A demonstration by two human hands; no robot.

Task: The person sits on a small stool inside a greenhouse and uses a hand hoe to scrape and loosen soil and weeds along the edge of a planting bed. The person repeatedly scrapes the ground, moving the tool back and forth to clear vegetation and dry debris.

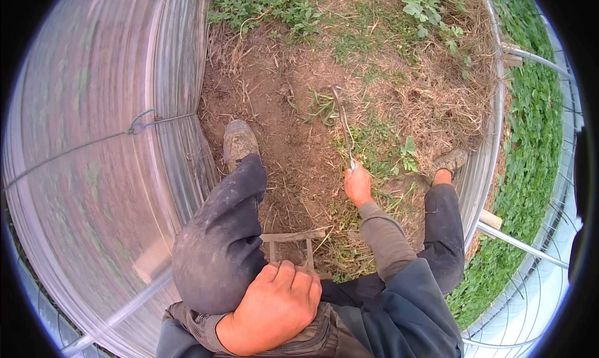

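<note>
My right hand [358,184] is closed around the handle end of a sickle [345,124], whose thin, slightly curved blade points away from me over the ground. Beside the blade's far part lies a tuft of green grass [323,106]. Low green weeds [374,140] grow to the right of it. My left hand [276,306] rests near my lap, its back towards the camera and its fingers bent; the palm is hidden, so whether it holds anything does not show. Just beyond it stands a small wooden frame [294,237], partly covered by my left hand and knee.
Clear plastic sheeting [93,124] with a green rope [70,153] borders the left. Dry straw [440,110] lies at right beside a plastic-covered edge [497,86]. Beyond run metal pipes [524,245] and leafy plants [533,138]. My boots [239,140] stand apart on bare soil and straw.
</note>
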